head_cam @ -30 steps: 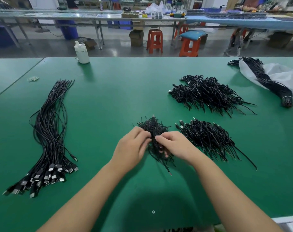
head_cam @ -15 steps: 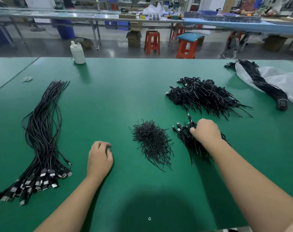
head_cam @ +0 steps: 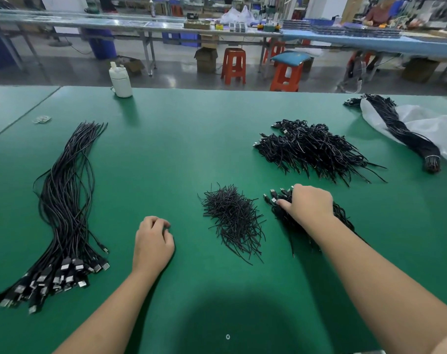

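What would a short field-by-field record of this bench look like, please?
Surface: green mat
Left hand: rests on the mat, fingers curled, nothing seen in it
Right hand: grips the near cable pile
Centre: loose pile of short ties
Left: long cable bundle, plugs toward the person
Far right: larger cable pile; tied bundle on a plastic bag
Far edge: white bottle
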The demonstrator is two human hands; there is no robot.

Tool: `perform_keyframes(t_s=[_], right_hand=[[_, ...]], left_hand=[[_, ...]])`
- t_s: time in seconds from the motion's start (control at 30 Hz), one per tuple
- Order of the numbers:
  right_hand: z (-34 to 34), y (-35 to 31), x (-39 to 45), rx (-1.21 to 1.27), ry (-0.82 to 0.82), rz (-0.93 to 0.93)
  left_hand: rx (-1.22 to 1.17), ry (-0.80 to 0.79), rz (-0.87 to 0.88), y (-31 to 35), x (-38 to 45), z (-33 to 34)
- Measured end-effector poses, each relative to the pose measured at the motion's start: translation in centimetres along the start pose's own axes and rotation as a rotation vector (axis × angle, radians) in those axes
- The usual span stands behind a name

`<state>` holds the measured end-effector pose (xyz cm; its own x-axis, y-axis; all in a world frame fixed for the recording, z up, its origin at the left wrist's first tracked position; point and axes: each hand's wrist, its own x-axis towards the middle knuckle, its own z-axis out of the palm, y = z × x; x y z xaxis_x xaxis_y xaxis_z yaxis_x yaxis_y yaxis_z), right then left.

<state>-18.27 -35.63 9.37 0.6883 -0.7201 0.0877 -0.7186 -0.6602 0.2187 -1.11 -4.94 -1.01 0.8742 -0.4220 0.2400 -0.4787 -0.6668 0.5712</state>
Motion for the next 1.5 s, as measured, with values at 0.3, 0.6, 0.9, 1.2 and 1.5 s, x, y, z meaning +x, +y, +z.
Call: perform_keyframes(t_s=[0.3, 0.6, 0.9, 1.2, 1.5], right_hand=[[3.9, -5.4, -5.6, 0.673, -0.091, 0.0], [8.4, -6.9, -9.8, 0.985, 0.155, 0.177], [9.2, -7.1, -9.7, 1.005, 0.164, 0.166], [9.0, -7.1, -9.7, 1.008, 0.165, 0.162], [8.9, -7.2, -9.7, 0.982, 0.157, 0.16]], left_hand=[[-0.001, 0.009, -0.004, 0.1, -0.3, 0.1], [0.12, -0.016, 0.049, -0.2, -0.2, 0.1], [0.798, -0.371, 0.066, -4.2, 4.5, -7.1], [0.927, -0.349, 0.063, -8.4, 5.0, -9.8], [0.66, -0.231, 0.232, -3.3, 3.3, -6.4]])
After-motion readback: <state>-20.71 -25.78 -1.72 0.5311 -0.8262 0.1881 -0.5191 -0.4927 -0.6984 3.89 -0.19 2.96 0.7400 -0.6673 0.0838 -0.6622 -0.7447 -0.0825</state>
